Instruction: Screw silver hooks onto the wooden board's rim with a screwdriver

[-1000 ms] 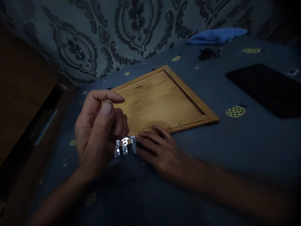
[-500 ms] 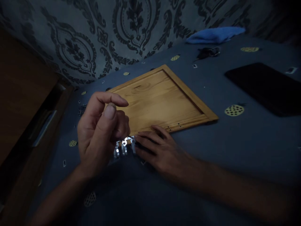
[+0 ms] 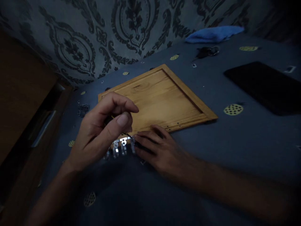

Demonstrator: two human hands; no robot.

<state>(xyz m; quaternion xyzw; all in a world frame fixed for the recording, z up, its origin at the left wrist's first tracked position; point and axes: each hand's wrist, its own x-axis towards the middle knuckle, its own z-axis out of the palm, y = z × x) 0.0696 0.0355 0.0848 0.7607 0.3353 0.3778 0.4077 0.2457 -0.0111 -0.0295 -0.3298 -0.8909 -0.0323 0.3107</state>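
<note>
The left hand (image 3: 101, 130) has twisted, loosely pinching a thin tool (image 3: 128, 135), so more metal hooks (image 3: 123, 142) show beside the spread right hand (image 3: 163, 152).

A grey wall (image 3: 108, 18) is rising at twelve o'clock, carrying dark medallions (image 3: 135, 18) and leafy scrolls. At nine o'clock, brown wooden furniture (image 3: 23, 84) is showing a dark recess (image 3: 28, 135). A dark blue fabric-covered surface (image 3: 235, 141) is spreading from three to seven o'clock. Dim light is fading to near-black toward two o'clock.
</note>
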